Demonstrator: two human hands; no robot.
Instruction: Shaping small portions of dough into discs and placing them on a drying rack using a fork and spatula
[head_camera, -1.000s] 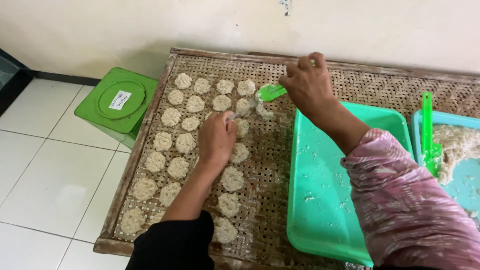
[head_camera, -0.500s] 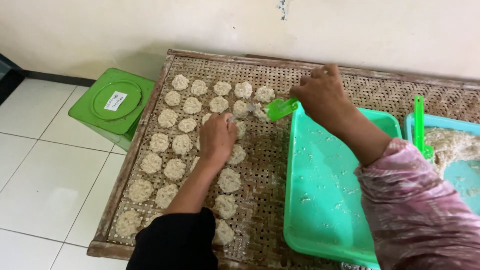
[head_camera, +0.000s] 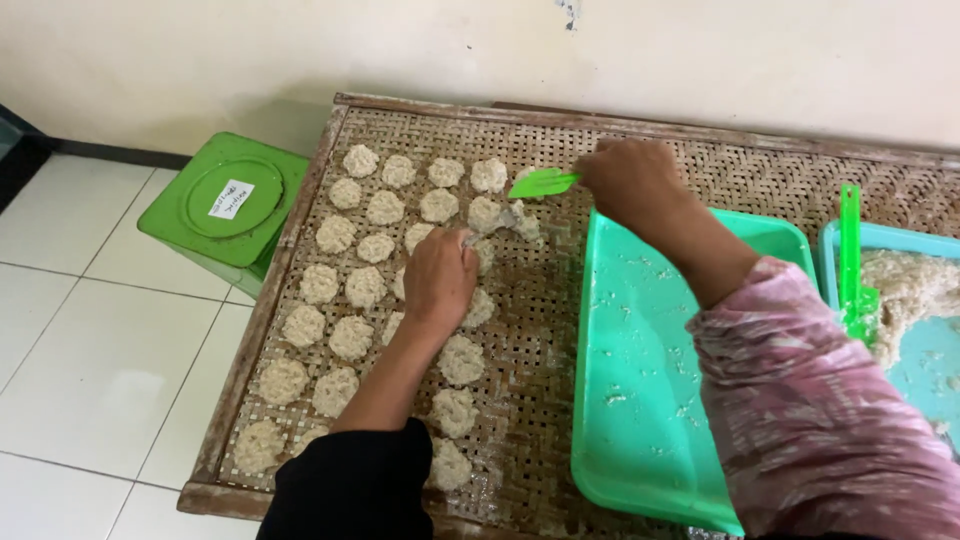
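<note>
Spatula (head_camera: 543, 183) clenched in right hand (head_camera: 630, 178) grip | left hand (head_camera: 440, 278) grip pinching rice patty (head_camera: 478, 254)

Woven tray (head_camera: 560, 330) fills the worktop against the wall. Rows of patties (head_camera: 352, 338) lie on its left half. Left hand (head_camera: 440, 280) rests among them; right hand (head_camera: 632, 182) is behind and to the right, holding a scoop (head_camera: 543, 183) over the back rows. Plastic tray (head_camera: 650, 400) sits on the woven tray, right of the patties. Second tray (head_camera: 925, 350) further right, holding dough (head_camera: 905, 290) and a spatula (head_camera: 852, 260). Lidded bin (head_camera: 225, 205) on the floor, left.
</note>
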